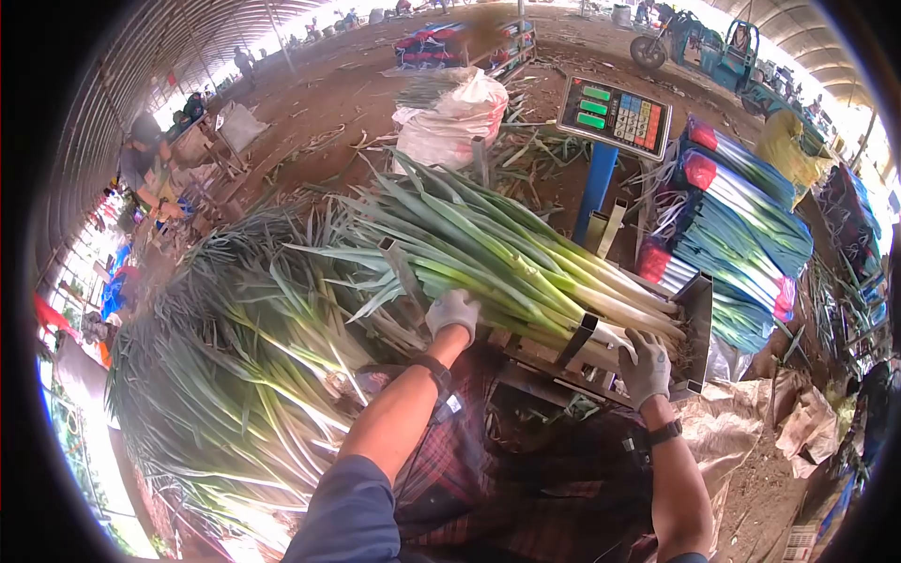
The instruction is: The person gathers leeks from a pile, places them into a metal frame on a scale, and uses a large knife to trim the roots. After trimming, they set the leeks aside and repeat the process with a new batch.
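Note:
A bundle of long green onions [526,272] lies across a metal rack [699,328], white root ends to the right against its end plate, leaves to the left. My left hand [452,314], in a light glove, is at the near side of the leaves; its fingers are partly hidden and what they hold cannot be made out. My right hand [645,368], also gloved, has its fingers apart at the near edge of the white stalks, by the root ends. A large heap of green onions [235,375] spreads to the left of the rack.
A scale display [615,114] stands on a blue post [595,188] behind the rack. Wrapped onion bundles [727,225] are stacked at the right. A white sack [455,117] stands beyond. People sit at the far left; a three-wheeled vehicle [699,47] is at the back right.

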Available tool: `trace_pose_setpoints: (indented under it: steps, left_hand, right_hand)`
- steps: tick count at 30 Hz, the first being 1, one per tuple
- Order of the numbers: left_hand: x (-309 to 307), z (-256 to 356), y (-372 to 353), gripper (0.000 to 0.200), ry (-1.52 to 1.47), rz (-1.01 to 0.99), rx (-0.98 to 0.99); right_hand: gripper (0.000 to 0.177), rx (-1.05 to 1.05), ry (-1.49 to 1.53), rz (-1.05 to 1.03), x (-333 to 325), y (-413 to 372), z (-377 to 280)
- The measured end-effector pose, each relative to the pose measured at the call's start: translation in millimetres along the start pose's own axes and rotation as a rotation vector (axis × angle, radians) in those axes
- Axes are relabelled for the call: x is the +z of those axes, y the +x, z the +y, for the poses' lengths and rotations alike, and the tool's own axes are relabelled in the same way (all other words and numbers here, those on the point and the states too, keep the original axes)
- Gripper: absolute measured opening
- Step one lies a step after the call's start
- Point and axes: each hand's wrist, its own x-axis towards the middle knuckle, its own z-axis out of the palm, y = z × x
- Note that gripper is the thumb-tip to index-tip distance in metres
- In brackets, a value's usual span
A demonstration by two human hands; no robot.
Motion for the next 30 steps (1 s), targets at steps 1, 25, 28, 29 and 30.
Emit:
trace_pose_setpoints:
  steps: [1, 25, 28, 29, 30]
  left_hand:
    - [0, -1, 1, 0.029, -0.026, 0.011, 0.008]
    - [23, 6, -69, 0.057, 0.408, -1.097, 0.843]
    - [39, 8, -74, 0.078, 0.448, -1.027, 1.010]
    - [27, 18, -80, 0.081, 0.463, -1.070, 1.008]
    - [28, 19, -80, 0.080, 0.461, -1.078, 1.002]
  right_hand:
    - [0.037, -0.004, 0.006, -0.002, 3, 0, 2]
    - [0.046, -0.115, -0.074, -0.088, 8, 35, -8]
    - [0.042, -0.140, 0.001, -0.032, 0, 39, -14]
    - [0.041, -0.156, -0.022, -0.030, 1, 41, -13]
    - [0.041, -0.149, -0.021, -0.043, 0, 42, -14]
